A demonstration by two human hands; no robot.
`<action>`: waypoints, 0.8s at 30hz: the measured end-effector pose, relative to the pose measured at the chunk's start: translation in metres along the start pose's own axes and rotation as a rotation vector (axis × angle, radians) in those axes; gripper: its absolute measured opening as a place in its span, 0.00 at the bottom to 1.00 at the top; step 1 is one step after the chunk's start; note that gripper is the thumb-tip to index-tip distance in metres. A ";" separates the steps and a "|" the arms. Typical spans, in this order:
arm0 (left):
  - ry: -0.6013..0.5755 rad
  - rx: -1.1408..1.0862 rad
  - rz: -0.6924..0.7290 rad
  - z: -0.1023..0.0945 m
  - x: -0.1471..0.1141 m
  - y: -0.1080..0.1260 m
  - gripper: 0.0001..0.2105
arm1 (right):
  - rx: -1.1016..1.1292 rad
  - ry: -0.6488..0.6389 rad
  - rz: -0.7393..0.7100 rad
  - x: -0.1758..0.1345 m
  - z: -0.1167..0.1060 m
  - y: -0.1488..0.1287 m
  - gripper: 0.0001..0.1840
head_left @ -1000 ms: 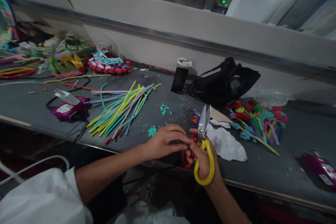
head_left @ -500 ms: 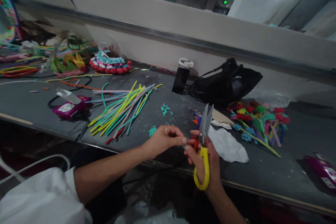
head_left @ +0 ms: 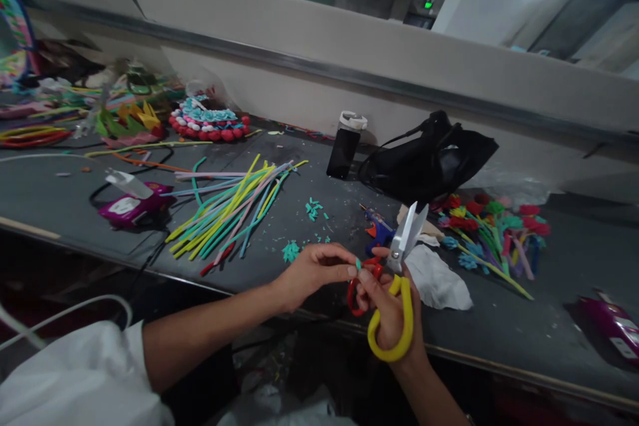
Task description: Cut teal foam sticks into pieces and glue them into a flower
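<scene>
My left hand (head_left: 322,271) is closed, its thumb and index finger pinching a short teal pipe cleaner piece (head_left: 358,264). The fingertips of my right hand (head_left: 389,309) meet it at that piece. A pair of scissors (head_left: 397,254), one handle loop yellow and the other red, rests in my right hand. Its blades point up and away from me, slightly apart. On the table just beyond my left hand lie two small heaps of teal cuttings, a nearer heap (head_left: 290,251) and a farther heap (head_left: 313,209). A blue glue gun (head_left: 379,229) lies behind the scissors, partly hidden.
Long coloured pipe cleaners (head_left: 234,213) are spread to the left, beside a purple power strip (head_left: 132,206). At the back stand a dark bottle (head_left: 343,152) and a black bag (head_left: 424,163). Pipe-cleaner flowers (head_left: 499,226) and white cloth or tissue (head_left: 439,279) lie on the right.
The scissors have tilted to the right in my right hand, and their red loop now shows more. The teal piece between my fingertips has become clearer to see.
</scene>
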State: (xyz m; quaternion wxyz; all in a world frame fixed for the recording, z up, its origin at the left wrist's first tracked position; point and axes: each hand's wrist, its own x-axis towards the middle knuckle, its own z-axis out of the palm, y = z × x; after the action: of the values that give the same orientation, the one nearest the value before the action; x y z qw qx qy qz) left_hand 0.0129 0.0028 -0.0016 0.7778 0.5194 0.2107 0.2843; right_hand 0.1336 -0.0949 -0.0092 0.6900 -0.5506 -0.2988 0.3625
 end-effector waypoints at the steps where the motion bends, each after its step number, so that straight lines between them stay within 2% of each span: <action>1: 0.007 -0.006 0.011 0.001 0.000 -0.001 0.11 | 0.005 -0.004 0.011 0.000 0.000 0.001 0.24; 9: -0.064 0.066 0.069 -0.004 0.001 0.006 0.09 | 0.024 -0.100 0.101 -0.001 -0.002 -0.001 0.28; 18: 0.031 0.615 0.273 0.000 -0.001 0.009 0.02 | -0.218 0.021 -0.072 0.001 -0.004 -0.006 0.26; 22: 0.034 0.694 0.297 0.002 -0.004 0.009 0.03 | -0.324 0.052 -0.081 -0.001 -0.003 -0.006 0.25; 24: 0.021 0.648 0.232 0.002 -0.004 0.009 0.01 | -0.338 0.067 -0.096 -0.002 -0.003 -0.005 0.24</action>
State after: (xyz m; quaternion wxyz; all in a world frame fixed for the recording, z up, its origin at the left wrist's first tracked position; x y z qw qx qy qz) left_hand 0.0090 0.0010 0.0076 0.5325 0.7571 0.2376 0.2945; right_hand 0.1362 -0.0986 -0.0048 0.6137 -0.6556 -0.3584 0.2553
